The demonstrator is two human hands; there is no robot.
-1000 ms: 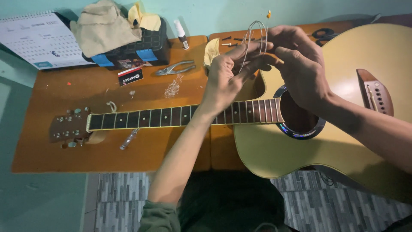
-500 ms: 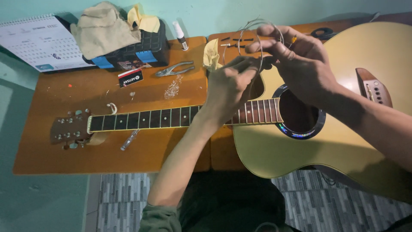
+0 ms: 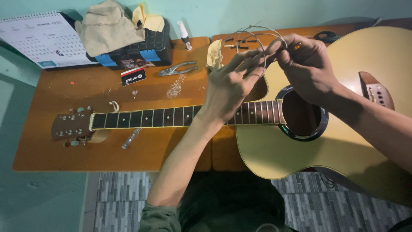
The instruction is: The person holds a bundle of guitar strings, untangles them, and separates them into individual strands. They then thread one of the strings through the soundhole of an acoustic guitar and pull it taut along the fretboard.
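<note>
While I watch from afar, both hands have drifted a little rightward over the guitar (image 3: 343, 141), left hand (image 3: 231, 86) and right hand (image 3: 307, 64) apparently pinching the coiled string (image 3: 253, 32) above the neck, uncoiling seemingly under way.

The scene was evenly and fairly brightly lit by soft indoor light from above, with no harsh glare. The pale guitar body (image 3: 343, 141) carried a mild sheen, and the wooden table (image 3: 51, 141) looked warm orange. Soft shadows fell under the left hand (image 3: 231, 86) and forearm across the fretboard, and darker shade gathered beneath the table edge and over the tiled floor (image 3: 111, 197). Focus was sharp across the centre. The wide lens bent straight lines slightly near the edges, where the calendar (image 3: 38, 41) looked a little soft. Colours leaned teal from the wall.
</note>
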